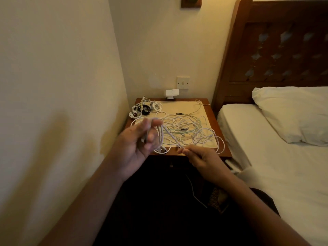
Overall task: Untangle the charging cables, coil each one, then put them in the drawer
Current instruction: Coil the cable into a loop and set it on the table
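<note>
Bedside desk (210, 114): tangle (188, 128) mid-desk, coiled cables (145, 108) at back-left corner. L hand (134, 144) fingers curled round loops of white cable (160, 139); R hand (204, 160) pinches its strand (taut). Risk: pulling could drag tangle off front edge.

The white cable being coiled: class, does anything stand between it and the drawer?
Yes. The white cable, looped in the left hand and pinched by the right hand, may trail into the tangle on the nightstand. The drawer below looks closed, though dim.
</note>
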A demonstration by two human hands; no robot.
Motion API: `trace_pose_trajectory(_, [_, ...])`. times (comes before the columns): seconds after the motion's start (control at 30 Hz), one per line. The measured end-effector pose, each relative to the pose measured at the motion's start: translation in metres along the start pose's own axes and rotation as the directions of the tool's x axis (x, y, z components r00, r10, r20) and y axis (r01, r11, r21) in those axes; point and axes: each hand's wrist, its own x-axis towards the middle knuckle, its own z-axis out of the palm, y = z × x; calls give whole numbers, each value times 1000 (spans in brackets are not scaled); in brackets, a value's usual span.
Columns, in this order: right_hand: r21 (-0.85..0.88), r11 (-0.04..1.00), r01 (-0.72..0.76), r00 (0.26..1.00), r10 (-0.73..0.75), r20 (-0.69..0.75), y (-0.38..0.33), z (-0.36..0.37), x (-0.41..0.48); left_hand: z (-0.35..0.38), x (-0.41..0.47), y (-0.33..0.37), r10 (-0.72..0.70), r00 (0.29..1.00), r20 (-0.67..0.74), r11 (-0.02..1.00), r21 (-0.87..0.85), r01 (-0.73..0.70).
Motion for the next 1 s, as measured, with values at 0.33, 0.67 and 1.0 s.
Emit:
trace_pose_trajectory(0.33, [-253, 951, 176, 979, -142, 148, -72, 8, -20, -15, 30, -35, 220, 971, 92, 440, 879, -183])
trace_pose_trajectory(0.67, [-301, 954, -8, 1000, 12, 11, -3, -76, 7, -76, 8, -1, -239, 971, -26, 254, 963, 88])
trace_pose_trajectory(1.0, [-207, 978, 4, 999, 6, 44, 13, -67, -3, -83, 6, 15, -181, 978, -105, 534, 824, 187])
